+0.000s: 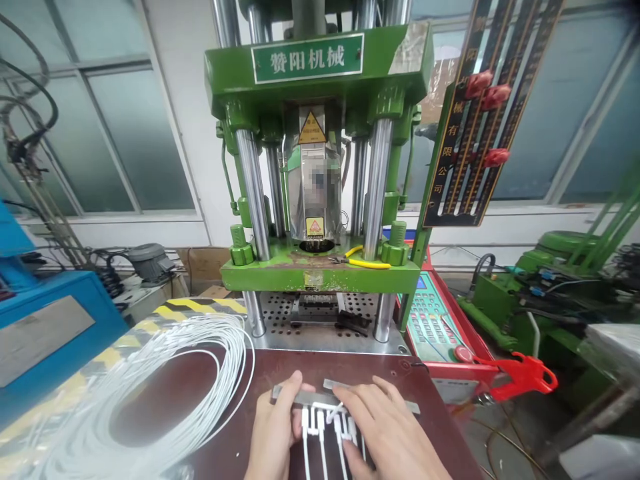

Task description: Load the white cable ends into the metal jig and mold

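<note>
My left hand (275, 427) is closed on the left end of a flat metal bar (305, 399), thumb on top and fingers underneath. Several white cables with moulded plastic ends (321, 423) hang from the bar's near side, joined by thin white strips. My right hand (385, 427) lies over the right part, its fingers curled around the white cable ends. A second metal strip (412, 407) pokes out past the right fingers. Both hands are above the dark red tabletop (425, 387), and the right palm hides some of the cables.
A large coil of white cable (150, 360) lies at the left. Ahead stands a green press (320, 273), with yellow-handled pliers (367, 265) on its platen and a metal mould block (315, 310) below. At the right are a red control box (425, 320) and a red air gun (525, 375).
</note>
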A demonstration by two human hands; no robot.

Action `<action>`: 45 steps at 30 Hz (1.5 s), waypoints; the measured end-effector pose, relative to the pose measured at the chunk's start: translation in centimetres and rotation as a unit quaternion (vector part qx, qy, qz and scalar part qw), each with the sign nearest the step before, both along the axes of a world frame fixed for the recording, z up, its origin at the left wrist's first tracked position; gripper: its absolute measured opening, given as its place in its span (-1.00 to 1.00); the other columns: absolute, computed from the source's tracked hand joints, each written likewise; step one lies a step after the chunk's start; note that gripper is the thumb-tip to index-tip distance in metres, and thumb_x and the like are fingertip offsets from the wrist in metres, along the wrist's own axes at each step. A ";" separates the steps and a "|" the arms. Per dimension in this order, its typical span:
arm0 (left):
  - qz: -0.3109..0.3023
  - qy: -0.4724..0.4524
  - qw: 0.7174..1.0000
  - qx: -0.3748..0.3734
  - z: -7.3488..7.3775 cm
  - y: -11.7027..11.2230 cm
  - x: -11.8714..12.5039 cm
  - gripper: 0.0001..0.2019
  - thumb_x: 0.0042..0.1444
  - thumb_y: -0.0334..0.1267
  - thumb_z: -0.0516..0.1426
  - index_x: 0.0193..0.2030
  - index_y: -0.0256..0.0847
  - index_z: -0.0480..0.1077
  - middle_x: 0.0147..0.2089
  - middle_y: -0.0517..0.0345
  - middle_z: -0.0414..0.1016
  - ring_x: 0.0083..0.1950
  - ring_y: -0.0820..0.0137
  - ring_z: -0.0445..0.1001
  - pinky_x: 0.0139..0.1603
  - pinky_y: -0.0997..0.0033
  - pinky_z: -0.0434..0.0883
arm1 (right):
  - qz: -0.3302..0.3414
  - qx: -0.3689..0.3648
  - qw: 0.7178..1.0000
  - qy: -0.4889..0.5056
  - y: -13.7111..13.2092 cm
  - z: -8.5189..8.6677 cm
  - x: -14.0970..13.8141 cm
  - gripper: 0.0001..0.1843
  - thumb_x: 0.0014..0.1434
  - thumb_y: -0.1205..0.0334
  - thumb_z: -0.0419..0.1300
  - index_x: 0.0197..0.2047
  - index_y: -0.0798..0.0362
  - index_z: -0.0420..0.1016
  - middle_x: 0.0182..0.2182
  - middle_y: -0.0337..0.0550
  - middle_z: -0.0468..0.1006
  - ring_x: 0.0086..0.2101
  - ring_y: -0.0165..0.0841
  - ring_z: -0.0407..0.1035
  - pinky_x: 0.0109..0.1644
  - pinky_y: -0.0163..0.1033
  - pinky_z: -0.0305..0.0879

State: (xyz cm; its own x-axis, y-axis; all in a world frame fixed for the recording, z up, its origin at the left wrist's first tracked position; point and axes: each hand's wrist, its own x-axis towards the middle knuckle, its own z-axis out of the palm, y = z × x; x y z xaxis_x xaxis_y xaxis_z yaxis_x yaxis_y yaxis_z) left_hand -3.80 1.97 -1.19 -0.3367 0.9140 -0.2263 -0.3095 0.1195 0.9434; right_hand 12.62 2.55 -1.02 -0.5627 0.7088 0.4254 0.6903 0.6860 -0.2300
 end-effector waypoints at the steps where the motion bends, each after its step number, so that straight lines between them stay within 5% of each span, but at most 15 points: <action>1: -0.007 0.007 1.000 0.001 -0.1 0.0 0.0 -0.60 -0.07 0.04 0.18 -0.43 -0.37 0.48 -0.80 0.40 -0.03 -0.70 0.61 -0.04 -0.67 0.60 -0.08 | -0.003 0.015 1.000 0.000 0.1 -0.3 0.0 -0.41 -0.08 0.38 0.03 0.09 0.06 0.28 -0.18 -0.06 0.52 -0.18 -0.19 0.40 0.09 0.17 0.19; 7: -0.048 0.031 0.998 -0.015 -1.0 0.2 -0.5 -0.60 -0.06 0.03 0.16 -0.44 -0.36 0.48 -0.83 0.37 0.01 -0.72 0.57 -0.01 -0.68 0.56 -0.10 | -0.023 -0.024 0.999 0.028 0.0 -0.1 0.8 -0.38 -0.11 0.39 0.03 0.10 0.04 0.26 -0.23 -0.15 0.58 -0.20 -0.26 0.45 0.12 0.03 0.24; 13: -0.070 0.093 0.993 -0.001 -1.5 0.4 0.3 -0.58 -0.03 0.08 0.12 -0.43 -0.32 0.45 -0.82 0.37 0.02 -0.71 0.53 0.00 -0.64 0.53 -0.04 | -0.018 -0.006 1.000 0.009 -0.5 1.4 -0.3 -0.28 -0.13 0.22 0.14 0.17 0.04 0.16 -0.04 -0.02 0.45 -0.05 -0.12 0.34 0.13 0.14 0.16; 18: -0.102 0.148 0.983 0.041 -1.8 0.5 1.2 -0.54 -0.03 0.14 0.11 -0.65 -0.23 0.27 -0.79 0.34 0.04 -0.68 0.50 0.04 -0.60 0.49 0.07 | -0.004 -0.006 1.000 0.001 -0.5 0.3 -1.4 -0.31 -0.16 0.30 0.10 0.13 0.06 0.21 -0.12 0.00 0.51 -0.16 -0.14 0.40 0.15 0.18 0.09; 24: -0.132 0.142 0.981 0.020 -2.3 0.2 1.8 -0.53 -0.03 0.16 0.09 -0.48 -0.28 0.46 -0.82 0.34 0.05 -0.70 0.49 0.02 -0.61 0.49 0.05 | -0.030 -0.090 0.995 0.037 -0.7 1.1 -0.1 -0.36 -0.12 0.34 0.05 0.12 0.06 0.24 -0.15 -0.09 0.56 -0.16 -0.19 0.45 0.19 0.06 0.09; 28: -0.151 0.111 0.982 -0.010 -2.0 0.1 1.8 -0.55 -0.01 0.12 0.09 -0.42 -0.30 0.49 -0.83 0.32 0.07 -0.71 0.51 -0.01 -0.65 0.52 -0.08 | -0.165 -0.140 0.975 0.056 -0.8 1.5 4.9 -0.50 0.05 0.03 0.08 0.09 -0.15 0.27 -0.22 -0.24 0.58 -0.05 -0.13 0.37 0.03 -0.02 0.28; 33: -0.154 0.058 0.986 -0.025 -0.6 0.3 1.7 -0.54 -0.04 0.11 0.12 -0.40 -0.34 0.49 -0.83 0.35 0.02 -0.71 0.55 -0.07 -0.63 0.51 -0.18 | -0.340 -0.244 0.907 -0.045 -1.2 -3.6 17.6 -0.52 0.04 -0.05 0.07 0.05 -0.17 0.33 -0.17 -0.13 0.56 -0.16 -0.10 0.43 -0.11 -0.02 0.33; 36: -0.154 0.051 0.987 -0.016 -0.1 0.5 2.2 -0.53 -0.03 0.11 0.11 -0.42 -0.36 0.49 -0.82 0.37 -0.01 -0.70 0.56 -0.10 -0.61 0.49 -0.20 | -0.416 -0.249 0.863 -0.141 -1.8 -5.4 21.4 -0.59 -0.11 0.05 0.20 -0.15 -0.05 0.51 -0.18 0.05 0.56 -0.12 0.07 0.39 -0.03 0.15 0.24; 38: -0.167 0.056 0.984 -0.017 -0.1 0.6 2.8 -0.52 -0.02 0.13 0.10 -0.42 -0.35 0.49 -0.82 0.36 -0.01 -0.70 0.56 -0.10 -0.61 0.49 -0.19 | -0.396 -0.256 0.880 -0.064 -2.0 -4.3 19.8 -0.61 0.02 -0.05 0.10 -0.13 -0.08 0.50 -0.11 -0.01 0.54 -0.09 -0.02 0.39 -0.01 0.02 0.27; 42: -0.198 0.068 0.978 -0.011 0.2 0.6 3.7 -0.52 0.00 0.13 0.08 -0.43 -0.33 0.48 -0.82 0.37 0.00 -0.70 0.56 -0.11 -0.62 0.50 -0.18 | -0.170 -0.267 0.937 0.148 -1.6 0.5 9.9 -0.62 0.18 -0.07 -0.03 -0.07 -0.13 0.45 -0.08 -0.19 0.52 -0.08 -0.24 0.38 0.01 -0.25 0.26; 45: -0.185 0.080 0.979 0.023 0.5 1.0 3.1 -0.55 0.01 0.12 0.10 -0.46 -0.32 0.46 -0.81 0.38 -0.02 -0.69 0.57 -0.11 -0.62 0.50 -0.17 | -0.010 -0.295 0.930 0.217 -0.4 2.5 3.4 -0.64 0.24 0.01 -0.07 -0.10 -0.12 0.49 -0.19 -0.25 0.56 -0.17 -0.31 0.41 -0.05 -0.29 0.24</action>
State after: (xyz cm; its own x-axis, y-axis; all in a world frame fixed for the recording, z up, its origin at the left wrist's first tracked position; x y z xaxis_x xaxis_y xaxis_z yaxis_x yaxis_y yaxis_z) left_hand -0.66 2.99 -0.70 -0.0091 0.9883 -0.1525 -0.1003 0.1508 0.9835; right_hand 15.98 2.15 1.49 -0.4139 0.8991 0.1427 0.4555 0.3403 -0.8227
